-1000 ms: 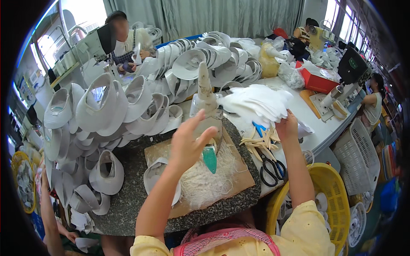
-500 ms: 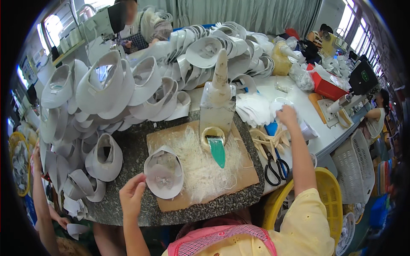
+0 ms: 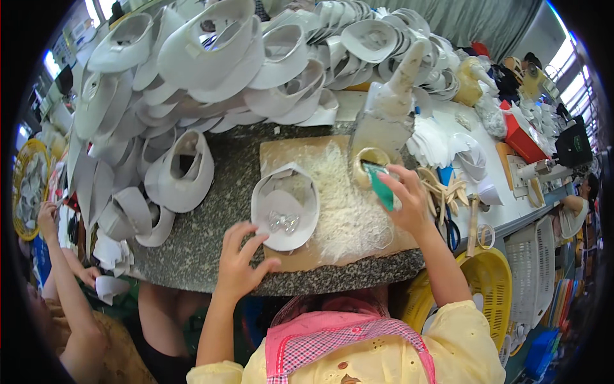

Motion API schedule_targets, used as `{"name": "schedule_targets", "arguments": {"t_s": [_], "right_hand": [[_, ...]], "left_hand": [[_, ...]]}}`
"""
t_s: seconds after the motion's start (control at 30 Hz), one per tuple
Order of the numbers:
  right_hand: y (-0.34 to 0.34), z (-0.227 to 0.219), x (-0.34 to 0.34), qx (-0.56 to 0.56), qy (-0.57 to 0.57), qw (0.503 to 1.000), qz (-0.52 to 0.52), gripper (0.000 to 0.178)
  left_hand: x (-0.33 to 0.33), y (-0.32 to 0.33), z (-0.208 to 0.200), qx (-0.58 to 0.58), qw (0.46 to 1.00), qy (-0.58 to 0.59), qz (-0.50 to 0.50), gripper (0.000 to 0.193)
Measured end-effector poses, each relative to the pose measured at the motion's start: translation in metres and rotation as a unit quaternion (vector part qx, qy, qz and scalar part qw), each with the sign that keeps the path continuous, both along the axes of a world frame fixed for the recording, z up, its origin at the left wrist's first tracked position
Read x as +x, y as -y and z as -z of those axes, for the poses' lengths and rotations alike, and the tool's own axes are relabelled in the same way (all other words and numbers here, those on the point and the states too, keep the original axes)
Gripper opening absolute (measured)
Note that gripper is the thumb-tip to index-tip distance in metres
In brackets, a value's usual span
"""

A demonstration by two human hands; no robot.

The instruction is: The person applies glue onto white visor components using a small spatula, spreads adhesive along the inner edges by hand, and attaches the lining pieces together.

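My right hand point(image 3: 409, 203) has its fingers closed around a flat green spreader point(image 3: 382, 190). The spreader's other end sits in the round mouth of a glue-crusted white container point(image 3: 378, 131). A white sun visor point(image 3: 259, 195) lies on a cardboard sheet point(image 3: 358, 240) smeared with pale dried glue. Inside the visor's ring is a clear, shiny piece point(image 3: 283, 221) whose exact kind I cannot make out. Close to the visor's lower left edge, my left hand point(image 3: 242, 259) is open, fingers spread; whether a fingertip touches the rim I cannot tell.
Stacked white visors point(image 3: 211, 57) crowd the speckled stone table point(image 3: 224, 173) at left and back. To the right are fanned white pieces point(image 3: 427, 141), pale strips point(image 3: 441, 189), black-handled scissors point(image 3: 453, 233) and a yellow basket point(image 3: 489, 281). A co-worker's arms point(image 3: 67, 262) reach in at left.
My right hand has come left from the white pieces and taken hold of the green spreader. My left hand's fingers have spread beside the visor. The whole view has shifted.
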State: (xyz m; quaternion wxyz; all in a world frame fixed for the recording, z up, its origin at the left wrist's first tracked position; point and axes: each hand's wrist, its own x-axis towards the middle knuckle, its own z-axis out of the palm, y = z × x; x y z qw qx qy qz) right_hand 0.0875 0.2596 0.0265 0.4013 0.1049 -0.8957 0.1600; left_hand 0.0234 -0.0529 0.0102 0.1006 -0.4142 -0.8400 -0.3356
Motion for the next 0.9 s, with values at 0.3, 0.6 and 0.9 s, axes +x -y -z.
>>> {"name": "schedule_targets", "arguments": {"t_s": [0.3, 0.6, 0.9], "right_hand": [[-0.004, -0.019, -0.012, -0.002, 0.076, 0.995, -0.061, 0.018], [-0.021, -0.010, 0.024, -0.165, 0.103, 0.976, -0.100, 0.020], [-0.013, -0.003, 0.032, -0.464, 0.010, 0.885, 0.019, 0.015]], "left_hand": [[-0.033, -0.021, -0.015, 0.040, 0.996, 0.067, -0.036, 0.047], [-0.033, -0.028, 0.004, 0.009, 0.994, -0.099, 0.044, 0.019], [-0.019, -0.010, -0.018, 0.156, 0.987, 0.002, 0.046, 0.015]]}}
